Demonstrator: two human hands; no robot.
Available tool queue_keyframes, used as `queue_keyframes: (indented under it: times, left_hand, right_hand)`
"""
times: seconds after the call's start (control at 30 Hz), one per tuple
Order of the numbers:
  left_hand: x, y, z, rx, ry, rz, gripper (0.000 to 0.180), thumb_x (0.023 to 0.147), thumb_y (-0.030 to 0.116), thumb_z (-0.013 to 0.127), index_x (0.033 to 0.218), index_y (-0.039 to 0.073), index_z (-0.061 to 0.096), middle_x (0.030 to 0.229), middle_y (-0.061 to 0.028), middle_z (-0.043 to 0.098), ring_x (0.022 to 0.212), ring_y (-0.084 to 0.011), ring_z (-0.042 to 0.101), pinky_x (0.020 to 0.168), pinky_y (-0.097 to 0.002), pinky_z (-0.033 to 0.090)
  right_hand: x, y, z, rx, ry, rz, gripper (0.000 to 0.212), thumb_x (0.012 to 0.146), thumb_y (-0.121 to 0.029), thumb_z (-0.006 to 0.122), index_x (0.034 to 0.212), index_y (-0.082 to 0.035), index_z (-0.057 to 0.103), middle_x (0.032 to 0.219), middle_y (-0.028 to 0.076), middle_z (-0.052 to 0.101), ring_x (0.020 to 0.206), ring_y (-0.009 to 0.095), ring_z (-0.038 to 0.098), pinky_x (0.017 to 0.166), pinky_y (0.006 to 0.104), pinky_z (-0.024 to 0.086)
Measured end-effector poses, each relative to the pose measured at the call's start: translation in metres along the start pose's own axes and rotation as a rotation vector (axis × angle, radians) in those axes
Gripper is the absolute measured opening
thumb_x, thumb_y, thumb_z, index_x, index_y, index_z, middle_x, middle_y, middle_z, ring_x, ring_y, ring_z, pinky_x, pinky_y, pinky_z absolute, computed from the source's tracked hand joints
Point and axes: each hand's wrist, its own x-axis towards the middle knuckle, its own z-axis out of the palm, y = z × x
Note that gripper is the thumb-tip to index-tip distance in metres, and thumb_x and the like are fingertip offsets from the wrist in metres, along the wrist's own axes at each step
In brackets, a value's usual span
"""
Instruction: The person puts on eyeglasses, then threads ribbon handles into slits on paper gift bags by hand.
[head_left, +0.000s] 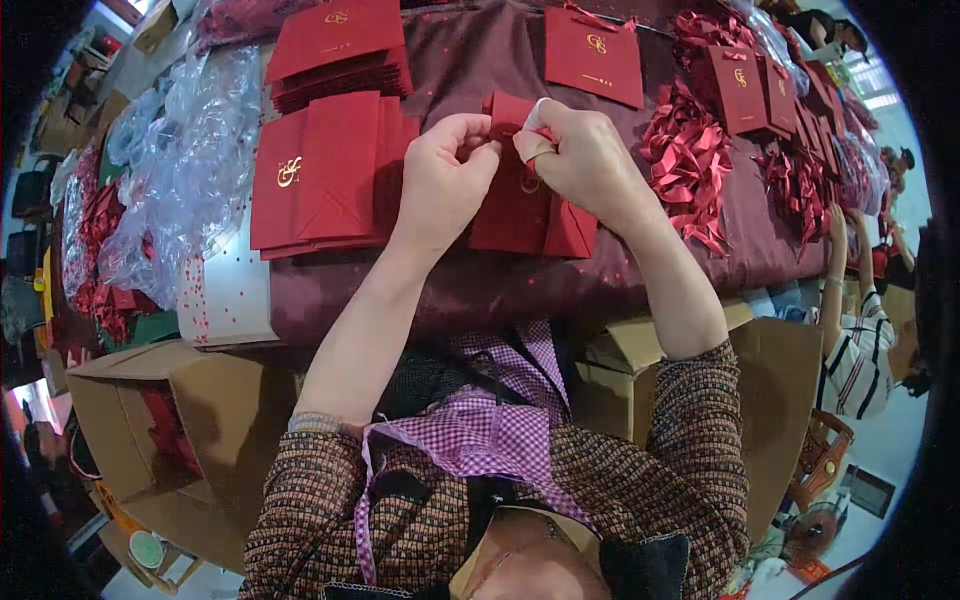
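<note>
Squarely before you, near the close edge of the cloth-covered surface (450, 290), lay the red paper bag (508, 225), flat and between your two hands. Its long axis ran away from your body, leaning only a little, the top edge pointing to the far side and the base end nearest you; part of a gold emblem (530, 181) showed just below your right fingers. Your left hand (450, 165) was at the upper left edge, thumb and forefinger drawn into a narrow grip, though whether they pinched anything could not be told. Your right hand (588, 150) had its grip closed on the upper right edge, probably to steady the bag. Keeping the base toward you likely left the top within easy reach of both hands.

Just beside your left hand sat a near stack of bags (325, 170), a farther stack (340, 45) behind it, probably set within reach without crowding the middle. To the right, a loose pile of red ribbon (685, 165) lay near your right forearm, perhaps to be handy from that side. Crumpled clear plastic (190, 160) lay at the far left, well apart from the bag, likely so the cloth stayed free.
</note>
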Motion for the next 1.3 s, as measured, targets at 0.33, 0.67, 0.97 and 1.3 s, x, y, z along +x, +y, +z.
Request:
queue_keyframes:
  times: [0.33,0.67,0.97,1.3]
  left_hand:
    - [0.0,0.005,0.002,0.192,-0.037,0.124,0.02,0.083,0.0,0.06,0.102,-0.003,0.064,0.091,-0.0094,0.067,0.083,-0.013,0.062,0.075,-0.0264,0.049]
    - [-0.001,-0.008,0.008,0.374,-0.083,0.439,0.016,0.079,0.003,0.06,0.095,0.0,0.063,0.078,-0.0174,0.056,0.072,-0.0355,0.055,0.064,-0.0428,0.044]
    - [0.002,-0.01,0.024,0.224,-0.047,0.421,0.01,0.077,0.007,0.06,0.082,-0.001,0.062,0.078,-0.0188,0.059,0.079,-0.0377,0.058,0.07,-0.0443,0.046]
    - [0.002,-0.01,0.017,0.116,-0.071,0.257,0.016,0.077,0.012,0.056,0.077,-0.004,0.061,0.076,-0.0226,0.061,0.072,-0.0338,0.062,0.062,-0.0409,0.046]
  right_hand:
    - [0.012,-0.019,-0.004,-0.317,-0.106,-0.164,0.02,0.084,-0.019,0.051,0.084,0.0,0.056,0.073,0.021,0.063,0.072,0.038,0.064,0.066,0.0495,0.051]
    - [0.01,-0.008,-0.029,0.084,-0.264,-0.105,0.008,0.081,-0.006,0.058,0.08,0.002,0.055,0.07,0.015,0.054,0.063,0.021,0.054,0.061,0.0325,0.045]
    - [0.009,0.011,-0.063,0.21,-0.205,-0.005,0.026,0.077,-0.009,0.068,0.099,0.001,0.061,0.087,0.006,0.061,0.077,0.014,0.055,0.072,0.027,0.047]
    - [0.019,-0.002,-0.041,0.253,-0.342,-0.233,0.009,0.082,0.002,0.054,0.091,0.0,0.056,0.088,0.006,0.053,0.083,0.016,0.051,0.078,0.0262,0.041]
